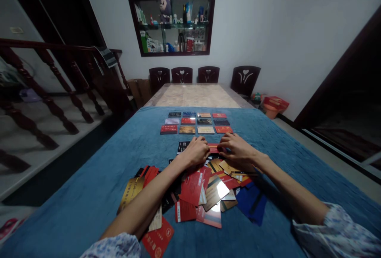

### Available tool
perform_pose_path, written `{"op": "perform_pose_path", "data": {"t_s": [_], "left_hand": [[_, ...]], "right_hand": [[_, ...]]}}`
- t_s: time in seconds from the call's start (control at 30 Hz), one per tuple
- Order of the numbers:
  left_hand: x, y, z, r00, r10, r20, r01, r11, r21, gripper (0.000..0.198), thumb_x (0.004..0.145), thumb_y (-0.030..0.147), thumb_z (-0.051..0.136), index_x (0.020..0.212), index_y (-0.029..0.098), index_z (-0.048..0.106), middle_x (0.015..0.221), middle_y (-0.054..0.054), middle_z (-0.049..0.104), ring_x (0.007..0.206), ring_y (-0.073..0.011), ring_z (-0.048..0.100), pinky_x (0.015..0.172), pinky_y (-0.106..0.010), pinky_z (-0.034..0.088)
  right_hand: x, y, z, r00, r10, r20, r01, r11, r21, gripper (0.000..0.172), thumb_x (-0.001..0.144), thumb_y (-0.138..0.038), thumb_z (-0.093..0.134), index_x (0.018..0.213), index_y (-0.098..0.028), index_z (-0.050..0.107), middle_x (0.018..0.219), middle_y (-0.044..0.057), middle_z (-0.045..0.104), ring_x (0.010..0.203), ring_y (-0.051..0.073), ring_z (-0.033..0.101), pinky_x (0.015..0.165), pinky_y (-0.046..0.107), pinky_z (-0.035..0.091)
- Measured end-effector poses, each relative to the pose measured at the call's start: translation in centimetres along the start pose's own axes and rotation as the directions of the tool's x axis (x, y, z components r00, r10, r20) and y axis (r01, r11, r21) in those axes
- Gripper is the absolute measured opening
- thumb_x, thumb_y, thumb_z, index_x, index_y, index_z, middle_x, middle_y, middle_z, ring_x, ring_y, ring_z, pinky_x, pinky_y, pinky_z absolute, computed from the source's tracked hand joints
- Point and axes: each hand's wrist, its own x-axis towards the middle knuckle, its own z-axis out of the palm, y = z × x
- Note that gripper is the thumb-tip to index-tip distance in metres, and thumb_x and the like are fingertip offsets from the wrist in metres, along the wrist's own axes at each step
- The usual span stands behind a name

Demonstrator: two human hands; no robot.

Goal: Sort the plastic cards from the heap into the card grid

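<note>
Between my two hands is a red card [213, 148], lying level just above the loose heap. My left hand [195, 151] has its fingers curled onto the card's left end. At the other end, my right hand [236, 147] pinches it with bent fingers; the thumb is partly hidden. A black card [182, 146] with pale print shows beside my left hand. Under my wrists spreads a pile of mixed cards, among them a red card [192, 186], a shiny gold card [216, 191] and a blue card [253, 202]. My left forearm covers part of the pile.
Beyond my hands, three rows of card stacks include a red stack [168, 129] and a cream stack [205, 129]. They lie on a blue cloth [113, 154] over a long table. Dark chairs [208, 74] stand at the far end, with a red bin [274, 105] to the right.
</note>
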Motion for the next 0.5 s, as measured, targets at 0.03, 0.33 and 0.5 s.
{"op": "perform_pose_path", "data": {"t_s": [0.03, 0.33, 0.5], "left_hand": [[0.0, -0.1, 0.0, 1.000, 0.010, -0.013, -0.010, 1.000, 0.000, 0.027, 0.096, 0.025, 0.050, 0.083, 0.015, 0.072, 0.096, -0.011, 0.071, 0.114, -0.0276, 0.052, 0.092, -0.041, 0.041], [0.0, -1.0, -0.2, 0.995, -0.009, -0.095, 0.000, 0.996, -0.092, 0.024, 0.092, 0.015, 0.049, 0.092, 0.018, 0.073, 0.095, -0.010, 0.072, 0.109, -0.0270, 0.054, 0.090, -0.041, 0.041], [0.0, -1.2, -0.2, 0.992, -0.024, -0.122, 0.011, 0.994, -0.107, 0.026, 0.085, 0.006, 0.050, 0.095, 0.017, 0.071, 0.095, -0.010, 0.071, 0.111, -0.0272, 0.055, 0.093, -0.041, 0.042]], "right_hand": [[0.0, 0.1, 0.0, 1.000, -0.016, -0.015, 0.016, 1.000, -0.001, 0.023, 0.090, -0.033, 0.056, 0.094, -0.022, 0.076, 0.091, 0.010, 0.070, 0.095, 0.025, 0.055, 0.079, 0.037, 0.038], [0.0, 1.5, 1.0, 0.979, -0.094, -0.182, 0.096, 0.995, 0.003, 0.027, 0.096, -0.031, 0.051, 0.094, -0.020, 0.075, 0.083, 0.009, 0.071, 0.088, 0.022, 0.057, 0.077, 0.036, 0.042], [0.0, 1.9, 1.1, 0.966, -0.103, -0.237, 0.110, 0.994, 0.018, 0.027, 0.097, -0.029, 0.050, 0.091, -0.020, 0.075, 0.079, 0.007, 0.069, 0.080, 0.020, 0.058, 0.073, 0.034, 0.043]]}}
